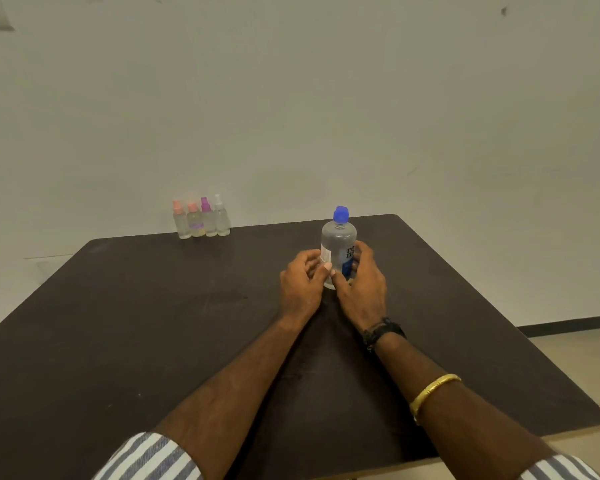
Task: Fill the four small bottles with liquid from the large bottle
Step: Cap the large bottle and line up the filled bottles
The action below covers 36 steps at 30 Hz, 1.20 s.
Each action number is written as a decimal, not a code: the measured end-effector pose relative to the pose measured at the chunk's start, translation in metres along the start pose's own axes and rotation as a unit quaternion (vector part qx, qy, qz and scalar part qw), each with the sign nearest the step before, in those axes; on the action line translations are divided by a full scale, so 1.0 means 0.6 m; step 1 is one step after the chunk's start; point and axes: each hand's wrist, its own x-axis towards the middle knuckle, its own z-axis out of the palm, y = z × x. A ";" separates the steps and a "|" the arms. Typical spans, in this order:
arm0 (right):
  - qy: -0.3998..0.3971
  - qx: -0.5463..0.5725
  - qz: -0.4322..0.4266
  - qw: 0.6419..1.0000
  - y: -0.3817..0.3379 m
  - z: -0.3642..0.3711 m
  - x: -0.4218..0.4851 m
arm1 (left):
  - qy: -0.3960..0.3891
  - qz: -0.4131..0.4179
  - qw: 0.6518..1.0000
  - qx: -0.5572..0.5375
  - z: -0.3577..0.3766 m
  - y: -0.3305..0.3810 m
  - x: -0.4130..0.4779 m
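Observation:
A large clear bottle [338, 239] with a blue cap stands upright on the dark table [153, 323], right of the middle. My left hand [300, 284] curls around its lower left side. My right hand [362, 289] wraps its lower right side, thumb across the front. Both hands hide the bottle's base. Several small spray bottles [201, 218] with pink, purple and white tops stand in a tight row at the table's far edge, well to the left of my hands. All the small bottles have their tops on.
A plain pale wall rises right behind the table's far edge. The table's right edge [499, 323] runs diagonally, with bare floor beyond it. Wide stretches of tabletop lie left of my arms.

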 end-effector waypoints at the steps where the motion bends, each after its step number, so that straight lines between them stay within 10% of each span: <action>1: 0.003 0.000 -0.001 1.000 0.002 0.001 0.005 | 0.001 0.000 1.000 0.001 0.003 0.001 0.004; 36: 0.014 -0.026 0.023 0.999 0.127 0.093 0.345 | -0.162 -0.049 0.986 0.000 0.148 -0.104 0.312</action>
